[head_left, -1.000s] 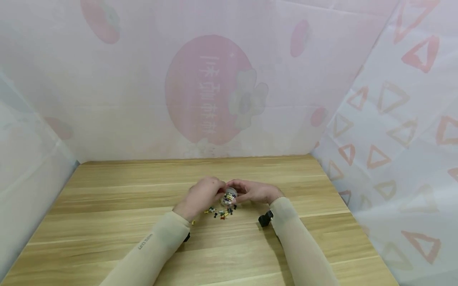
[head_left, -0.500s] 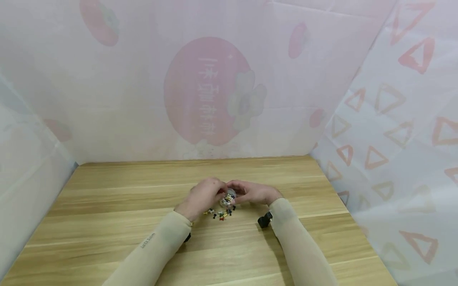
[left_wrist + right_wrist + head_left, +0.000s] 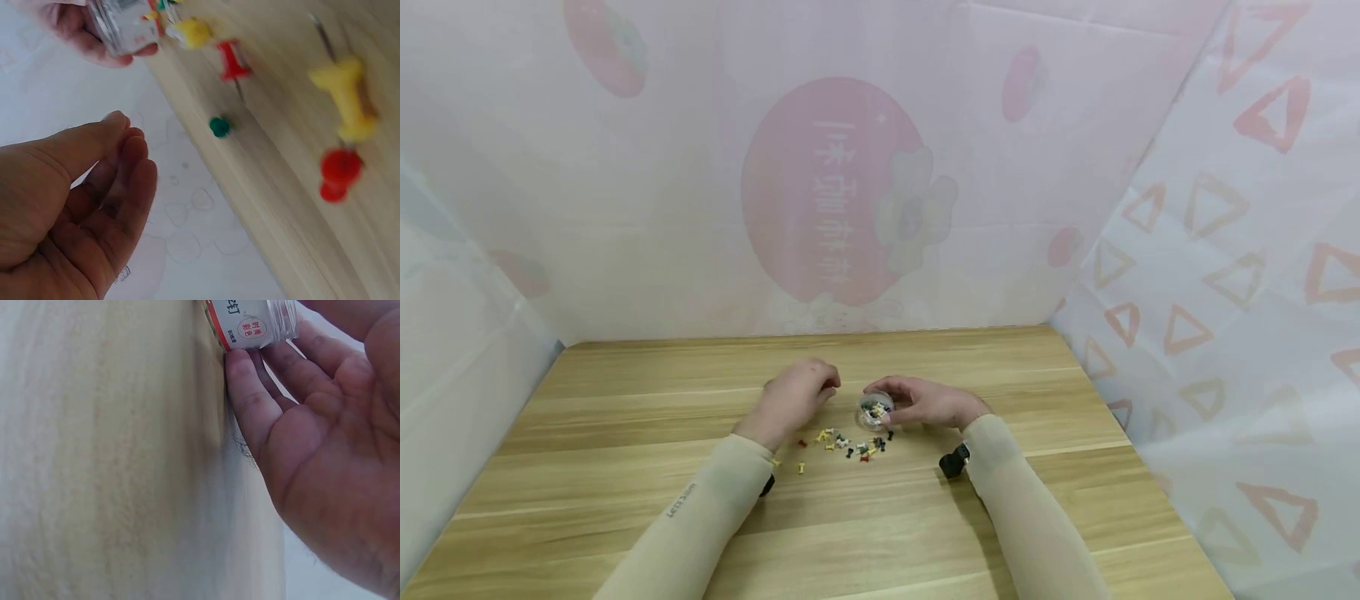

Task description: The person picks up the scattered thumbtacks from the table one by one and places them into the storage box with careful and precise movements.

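Observation:
A small clear plastic jar (image 3: 862,418) stands on the table with coloured push pins inside. My right hand (image 3: 928,404) grips it, thumb and fingers round its side; a printed label (image 3: 247,325) shows in the right wrist view. To its left, my left hand (image 3: 793,400) is over the table behind the loose push pins. Its fingers are loosely bent, with thumb and fingertips close together and nothing visible between them. The left wrist view shows a yellow push pin (image 3: 350,97), a red push pin (image 3: 232,60) and a green push pin (image 3: 220,127) lying on the wood.
Several push pins (image 3: 865,450) in yellow, red, white, green and dark colours lie scattered in front of the jar and the left hand. The wooden table (image 3: 880,533) ends at a printed cloth (image 3: 662,208) behind, with more cloth at both sides.
My left hand has moved away from the jar to the left, uncovering more loose push pins. My right hand keeps holding the jar, its mouth now tipped more upward.

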The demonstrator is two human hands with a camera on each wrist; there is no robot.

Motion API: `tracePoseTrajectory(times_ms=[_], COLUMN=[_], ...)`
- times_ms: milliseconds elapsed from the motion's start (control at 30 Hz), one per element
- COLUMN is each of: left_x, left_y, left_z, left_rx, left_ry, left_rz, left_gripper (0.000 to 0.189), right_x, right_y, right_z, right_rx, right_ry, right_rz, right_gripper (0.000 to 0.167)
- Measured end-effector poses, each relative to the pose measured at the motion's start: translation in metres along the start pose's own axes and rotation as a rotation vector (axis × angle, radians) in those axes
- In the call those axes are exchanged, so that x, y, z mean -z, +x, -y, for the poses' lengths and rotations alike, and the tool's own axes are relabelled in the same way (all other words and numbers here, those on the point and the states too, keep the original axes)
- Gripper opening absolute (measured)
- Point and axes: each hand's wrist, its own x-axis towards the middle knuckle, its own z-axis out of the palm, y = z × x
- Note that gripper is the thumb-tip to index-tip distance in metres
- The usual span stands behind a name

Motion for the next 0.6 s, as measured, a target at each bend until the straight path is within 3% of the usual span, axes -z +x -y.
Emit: tracePoseTrajectory(times_ms=[233,600], left_x=[0.003,0.003], left_y=[-0.002,-0.010], left_z=[0.014,0.016], left_rx=[0.050,0.053], left_ry=[0.111,0.134], left_rz=[0.082,0.139], left_gripper=[0.005,0.013], right_x=[0.001,0.000], right_y=[0.001,0.003], right_z=[0.001,0.000], right_rx=[0.011,-0.002], right_ry=[-0.033,-0.054], right_rz=[-0.006,-0.036], right_gripper=[0.063,0.063])
